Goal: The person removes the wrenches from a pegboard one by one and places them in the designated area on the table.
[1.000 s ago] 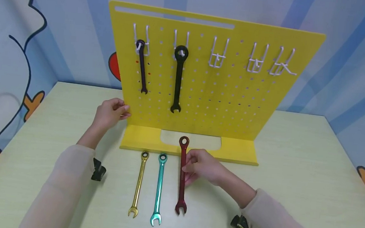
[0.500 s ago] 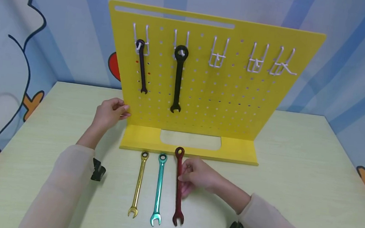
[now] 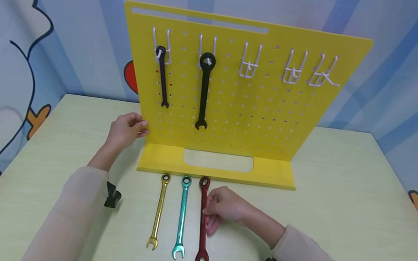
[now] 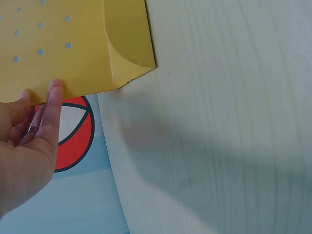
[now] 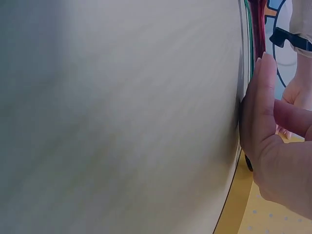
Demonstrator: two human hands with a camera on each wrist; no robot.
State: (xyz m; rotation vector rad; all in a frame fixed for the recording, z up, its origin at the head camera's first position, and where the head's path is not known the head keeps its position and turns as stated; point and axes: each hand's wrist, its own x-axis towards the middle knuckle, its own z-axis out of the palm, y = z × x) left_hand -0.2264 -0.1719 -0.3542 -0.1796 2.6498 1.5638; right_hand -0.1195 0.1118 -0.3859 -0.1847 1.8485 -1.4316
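Note:
My right hand [image 3: 226, 207] pinches the shaft of a dark red combination wrench [image 3: 202, 241], which lies low at the table, ring end away from me. In the right wrist view, part of the red wrench [image 5: 258, 29] shows just beyond the fingertips. Left of it lie a teal wrench [image 3: 182, 216] and a gold wrench [image 3: 158, 212], side by side. My left hand [image 3: 126, 129] holds the left edge of a yellow pegboard [image 3: 247, 126]; in the left wrist view, thumb and fingers meet at the board's rim [image 4: 83, 87].
Two black wrenches, a smaller one [image 3: 163, 77] and a larger one [image 3: 204, 92], hang from white hooks on the board. Three more hooks [image 3: 249, 63] to their right carry nothing. The board's base [image 3: 272, 174] stands on a pale table [image 3: 339, 193] against a patterned wall.
My right hand has drawn the red wrench toward me and lowered it beside the teal one, its ring end now in front of the base. My left hand stays put.

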